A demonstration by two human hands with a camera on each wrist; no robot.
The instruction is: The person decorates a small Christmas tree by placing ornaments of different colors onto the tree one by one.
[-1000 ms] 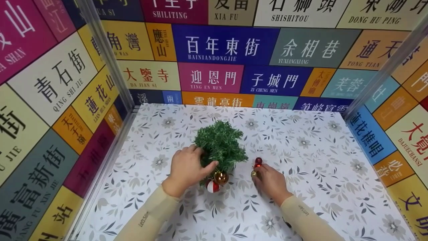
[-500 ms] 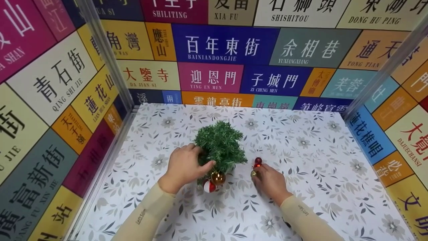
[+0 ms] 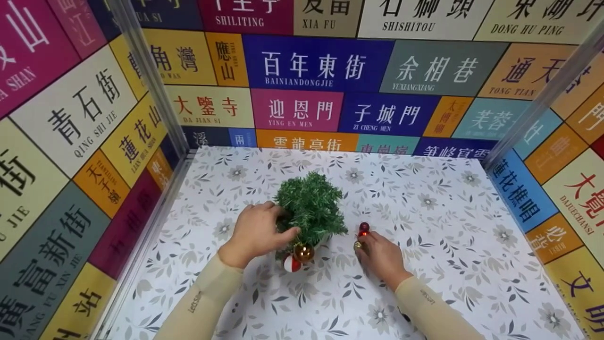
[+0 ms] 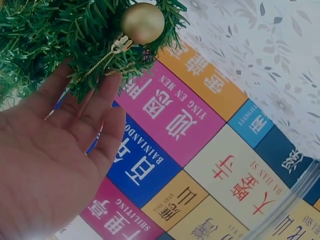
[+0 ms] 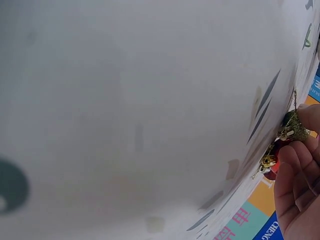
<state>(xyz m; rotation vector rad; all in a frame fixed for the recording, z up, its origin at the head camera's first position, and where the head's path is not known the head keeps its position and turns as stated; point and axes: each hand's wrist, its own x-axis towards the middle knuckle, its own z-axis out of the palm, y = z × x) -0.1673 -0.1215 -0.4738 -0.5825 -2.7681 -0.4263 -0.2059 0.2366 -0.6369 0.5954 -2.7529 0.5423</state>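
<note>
Now we steady the miniature Christmas tree with our left hand, fingers curled round its lower branches, gold bauble hanging just below the thumb. Our right hand pinches small ornaments, a red bauble at the fingertips. Best keep the tree upright and lift one hanging loop at a time.

We find the tree standing mid-table. The left hand lies against its left side. Two baubles hang at its near edge, just right of that hand. The right hand rests on the table right of the tree, with small ornaments at its fingertips.
</note>
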